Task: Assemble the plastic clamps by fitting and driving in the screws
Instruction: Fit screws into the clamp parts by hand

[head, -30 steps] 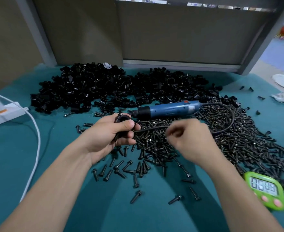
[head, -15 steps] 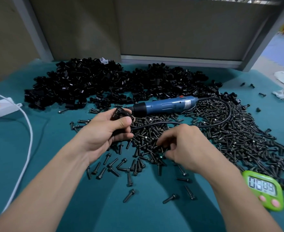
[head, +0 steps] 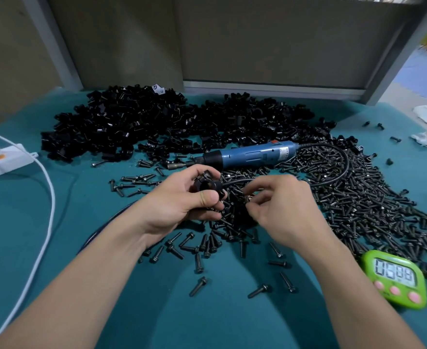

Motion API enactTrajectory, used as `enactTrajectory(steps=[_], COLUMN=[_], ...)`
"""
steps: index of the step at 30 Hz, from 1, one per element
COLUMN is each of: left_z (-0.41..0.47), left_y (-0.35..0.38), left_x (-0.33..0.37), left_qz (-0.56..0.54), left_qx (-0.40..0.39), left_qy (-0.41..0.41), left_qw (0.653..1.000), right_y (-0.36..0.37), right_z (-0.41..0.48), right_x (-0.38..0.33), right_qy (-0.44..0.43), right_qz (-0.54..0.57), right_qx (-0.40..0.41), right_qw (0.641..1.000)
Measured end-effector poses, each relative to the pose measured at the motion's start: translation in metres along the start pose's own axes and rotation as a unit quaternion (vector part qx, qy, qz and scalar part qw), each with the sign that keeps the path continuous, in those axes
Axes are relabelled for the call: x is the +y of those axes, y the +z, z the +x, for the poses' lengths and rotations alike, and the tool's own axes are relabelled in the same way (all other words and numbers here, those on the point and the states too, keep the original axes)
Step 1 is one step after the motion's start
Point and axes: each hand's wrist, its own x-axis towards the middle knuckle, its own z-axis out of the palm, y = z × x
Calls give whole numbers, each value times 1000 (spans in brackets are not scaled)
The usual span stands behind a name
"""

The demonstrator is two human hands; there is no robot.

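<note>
1. While the left hand point(head: 182, 200) curls round a black clamp point(head: 208, 186) above the middle of the desk point(head: 207, 323), the right hand point(head: 283, 210) pinches what looks like a screw point(head: 249, 197) just beside it.
2. The loose screws point(head: 358, 197) spread toward the desk's right edge, and the clamp heap point(head: 157, 122) sits along the back edge.
3. The blue screwdriver point(head: 252, 154) lies between the two piles, untouched.
4. There's a green timer point(head: 396, 278) near the front right corner and a white cable point(head: 48, 197) by the left edge.

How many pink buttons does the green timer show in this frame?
3. All lie in a row along the near edge of the green timer: the left pink button, the middle pink button and the right pink button. None seems hidden.
</note>
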Motion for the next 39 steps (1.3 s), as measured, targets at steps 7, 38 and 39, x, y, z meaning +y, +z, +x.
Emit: enactTrajectory(steps=[7, 38, 39], left_z=[4, 6, 7], left_y=[-3, 6, 6], left_x=[-5, -11, -11], left_qz=[3, 33, 36], left_qx=[0, 27, 25], left_qy=[32, 77, 77], left_qw=[999, 996, 996], right_y=[-3, 33, 36], right_z=[3, -4, -4], right_x=[-1, -18, -19], right_qy=[32, 25, 23], right_qz=[365, 167, 145], right_qx=[41, 120, 123], right_qw=[930, 978, 981])
